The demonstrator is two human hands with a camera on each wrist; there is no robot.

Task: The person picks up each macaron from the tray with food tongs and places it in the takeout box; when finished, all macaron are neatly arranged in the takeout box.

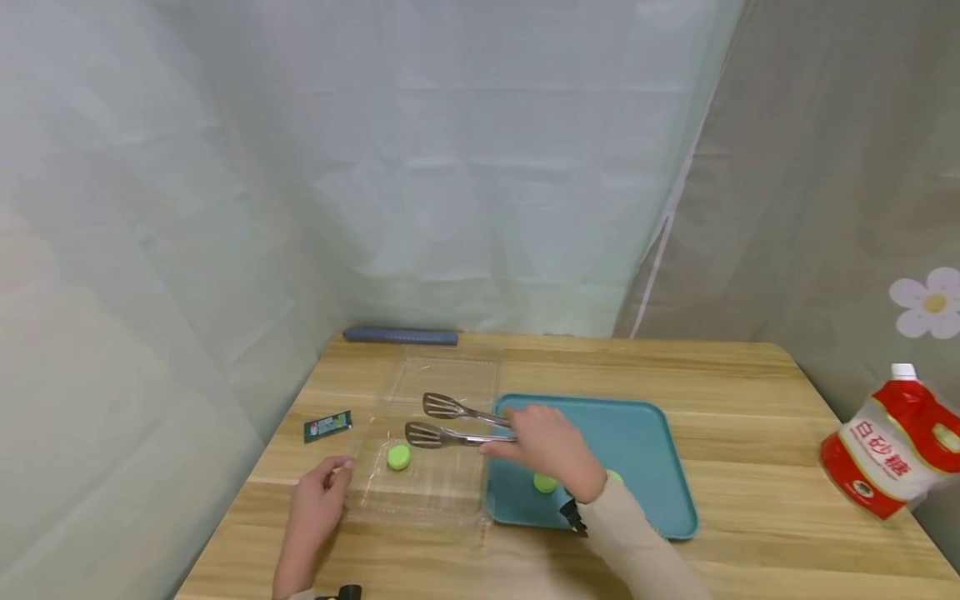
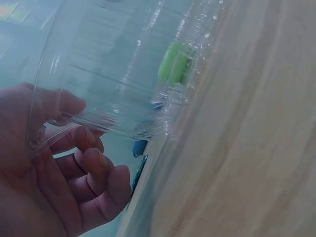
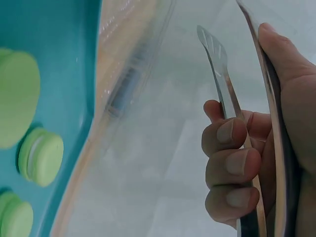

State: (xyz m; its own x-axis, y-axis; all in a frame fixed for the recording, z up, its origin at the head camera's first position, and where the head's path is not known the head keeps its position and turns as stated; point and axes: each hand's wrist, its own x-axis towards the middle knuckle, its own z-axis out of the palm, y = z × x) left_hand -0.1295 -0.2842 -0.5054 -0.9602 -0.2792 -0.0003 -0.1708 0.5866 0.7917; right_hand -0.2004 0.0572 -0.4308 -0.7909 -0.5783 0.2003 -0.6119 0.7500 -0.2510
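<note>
My left hand (image 1: 317,504) pinches the left edge of a clear plastic container (image 1: 442,492) between thumb and fingers. One green macaron (image 1: 398,457) sits inside it, and the container's hinged lid (image 1: 450,379) lies opened toward the back. My right hand (image 1: 546,446) holds metal tongs (image 1: 446,437) over the near corner of a teal tray (image 1: 633,429). Their slotted ends are spread apart above the container with nothing between them. Green macarons (image 3: 42,157) with a pale filling lie on the tray, partly hidden by the right arm in the head view.
A small dark green packet (image 1: 327,426) lies left of the container. At the table's back edge is a long blue object (image 1: 401,336). A red and white bag with a white cap (image 1: 885,446) stands at the far right. Pale curtains (image 1: 480,167) hang behind the table.
</note>
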